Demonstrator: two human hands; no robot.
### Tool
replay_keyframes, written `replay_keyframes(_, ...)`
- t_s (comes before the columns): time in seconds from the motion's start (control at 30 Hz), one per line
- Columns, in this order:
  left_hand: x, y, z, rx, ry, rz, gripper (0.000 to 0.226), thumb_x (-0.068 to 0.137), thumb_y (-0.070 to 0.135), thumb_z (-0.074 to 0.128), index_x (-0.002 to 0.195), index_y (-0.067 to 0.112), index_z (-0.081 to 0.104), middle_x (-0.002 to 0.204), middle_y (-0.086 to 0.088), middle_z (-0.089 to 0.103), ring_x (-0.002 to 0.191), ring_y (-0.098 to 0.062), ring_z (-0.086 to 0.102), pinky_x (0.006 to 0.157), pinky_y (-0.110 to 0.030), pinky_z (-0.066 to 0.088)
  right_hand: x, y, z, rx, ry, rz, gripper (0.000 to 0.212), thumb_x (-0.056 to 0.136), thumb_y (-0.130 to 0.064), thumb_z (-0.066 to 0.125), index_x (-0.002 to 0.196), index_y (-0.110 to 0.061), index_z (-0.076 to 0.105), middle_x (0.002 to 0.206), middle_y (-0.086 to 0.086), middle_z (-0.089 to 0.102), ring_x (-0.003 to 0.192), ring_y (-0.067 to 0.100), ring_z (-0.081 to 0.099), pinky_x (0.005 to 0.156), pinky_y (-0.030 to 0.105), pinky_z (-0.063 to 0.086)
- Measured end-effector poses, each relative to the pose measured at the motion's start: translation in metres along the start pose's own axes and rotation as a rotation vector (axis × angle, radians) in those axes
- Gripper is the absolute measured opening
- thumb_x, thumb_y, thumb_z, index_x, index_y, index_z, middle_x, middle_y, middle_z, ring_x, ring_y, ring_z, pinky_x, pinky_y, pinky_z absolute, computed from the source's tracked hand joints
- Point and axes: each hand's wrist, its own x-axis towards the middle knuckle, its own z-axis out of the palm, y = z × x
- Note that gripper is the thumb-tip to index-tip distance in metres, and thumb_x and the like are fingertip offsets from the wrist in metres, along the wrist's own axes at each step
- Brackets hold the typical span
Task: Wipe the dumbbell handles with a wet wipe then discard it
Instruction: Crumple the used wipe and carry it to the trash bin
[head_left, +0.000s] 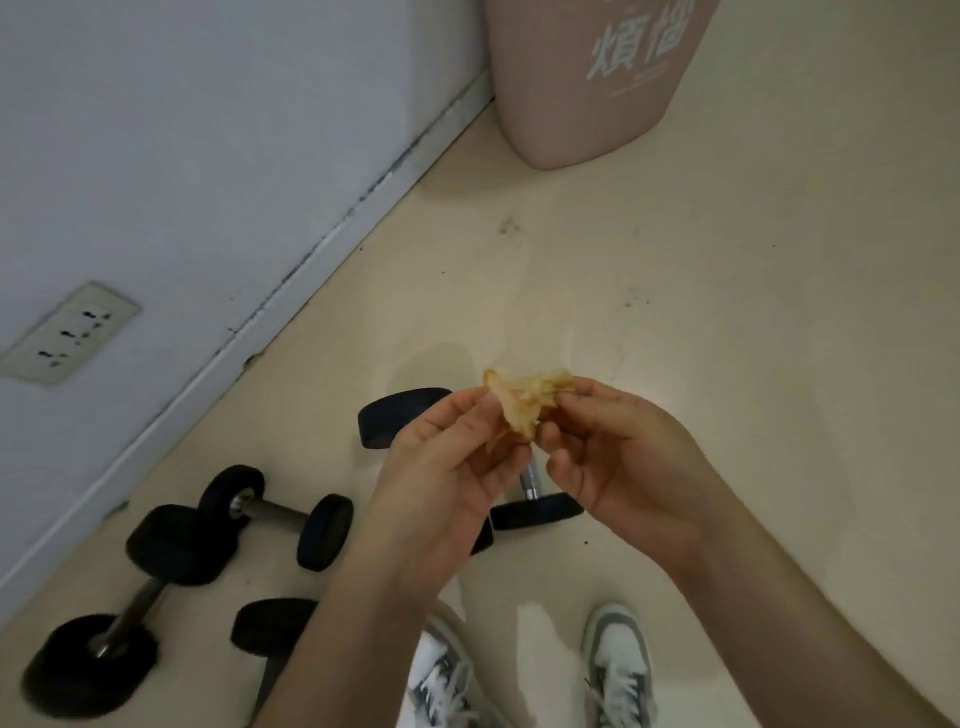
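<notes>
A crumpled, yellow-stained wet wipe (527, 400) hangs in the air between both hands. My left hand (447, 467) pinches its left side and my right hand (618, 457) pinches its right side. Under the hands lies a black dumbbell (402, 415) with a metal handle (531, 480), mostly hidden by my fingers. A small dumbbell (275, 514) and a larger one (130, 608) rest on the floor at lower left, near the wall. Another black weight (270, 626) shows beside my left forearm.
A pink bin (587, 88) with white lettering stands on the floor at the top, next to the wall's skirting. A wall socket (67, 332) sits at left. My two grey-and-white shoes (618, 670) are at the bottom. The beige floor has small stains.
</notes>
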Motion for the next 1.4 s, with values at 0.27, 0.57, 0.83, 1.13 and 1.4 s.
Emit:
replay_keyframes(0.27, -0.176, 0.134, 0.134, 0.296, -0.117, -0.024, 0.022, 0.073, 0.007, 0.069, 0.095, 0.007, 0.072, 0.087, -0.011, 0.073, 0.078, -0.021, 0.070, 0.064, -0.026, 0.055, -0.179, -0.109, 0.146, 0.007, 0.023, -0.024, 0.017, 0.089, -0.012, 0.044, 0.083, -0.010, 0.059, 0.079, 0.008, 0.052, 0.081, 0.028, 0.052, 0.071, 0.039, 0.043)
replay_keyframes(0.57, -0.260, 0.227, 0.237, 0.401, -0.095, 0.152, 0.013, 0.081, 0.017, 0.069, 0.081, 0.010, 0.059, 0.076, -0.009, 0.067, 0.068, -0.024, 0.062, 0.064, -0.038, 0.050, -0.312, -0.204, 0.242, -0.849, 0.289, -0.687, 0.023, 0.086, 0.004, 0.059, 0.084, -0.017, 0.069, 0.081, -0.003, 0.067, 0.070, 0.013, 0.063, 0.061, 0.024, 0.051)
replay_keyframes(0.83, -0.256, 0.269, 0.318, 0.392, -0.188, 0.209, 0.005, 0.088, 0.008, 0.062, 0.087, 0.012, 0.062, 0.077, -0.008, 0.069, 0.066, -0.018, 0.065, 0.060, -0.029, 0.052, -0.344, -0.263, 0.266, -0.829, 0.175, -0.692, 0.027, 0.071, -0.018, 0.072, 0.096, -0.020, 0.064, 0.096, -0.001, 0.066, 0.088, 0.022, 0.064, 0.073, 0.031, 0.055)
replay_keyframes(1.13, -0.174, 0.261, 0.450, 0.370, -0.156, 0.229, 0.014, 0.090, 0.017, 0.061, 0.081, 0.012, 0.071, 0.066, -0.003, 0.063, 0.062, -0.013, 0.053, 0.062, -0.025, 0.045, -0.306, -0.419, 0.204, -0.615, 0.142, -0.579, 0.006, 0.087, -0.004, 0.062, 0.086, -0.007, 0.068, 0.070, 0.008, 0.066, 0.061, 0.021, 0.059, 0.059, 0.032, 0.049)
replay_keyframes(1.4, -0.071, 0.244, 0.580, 0.182, -0.021, 0.139, 0.018, 0.090, 0.009, 0.058, 0.078, 0.018, 0.066, 0.074, -0.001, 0.067, 0.067, -0.012, 0.062, 0.065, -0.027, 0.051, -0.249, -0.563, 0.133, -0.421, 0.147, -0.354, 0.014, 0.094, -0.019, 0.056, 0.087, -0.012, 0.067, 0.064, -0.002, 0.063, 0.051, 0.007, 0.055, 0.043, 0.017, 0.039)
